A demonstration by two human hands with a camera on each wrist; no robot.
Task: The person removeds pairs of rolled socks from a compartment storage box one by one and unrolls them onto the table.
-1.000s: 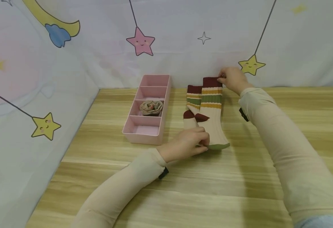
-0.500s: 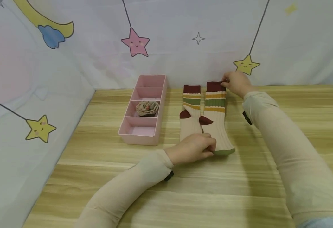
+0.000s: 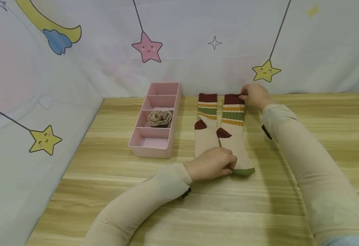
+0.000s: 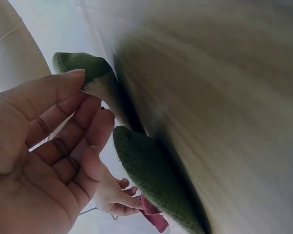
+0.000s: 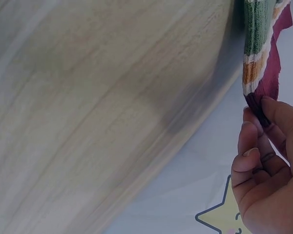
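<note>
Two ribbed cream socks with maroon cuffs, striped bands and green toes lie side by side. My left hand (image 3: 212,164) pinches the toe end of the right sock (image 3: 234,145) and covers the toe of the left sock (image 3: 205,138). In the left wrist view, thumb and forefinger hold one green toe (image 4: 85,66), while the other green toe (image 4: 151,175) lies close by. The outer corner of the right sock's maroon cuff is pinched by my right hand (image 3: 256,95). That same cuff (image 5: 256,108) sits between thumb and fingertips in the right wrist view.
Left of the socks stands a pink divided box (image 3: 150,152). A rolled fabric bundle (image 3: 159,118) sits in its third compartment from the back. Behind the wooden table (image 3: 228,212) hangs a pale cloth (image 3: 185,41) printed with stars.
Both hands have shifted the right sock rightward and nearer to me. It overlapped the left sock before; now a narrow gap shows between their cuffs. The head view has shifted slightly.
</note>
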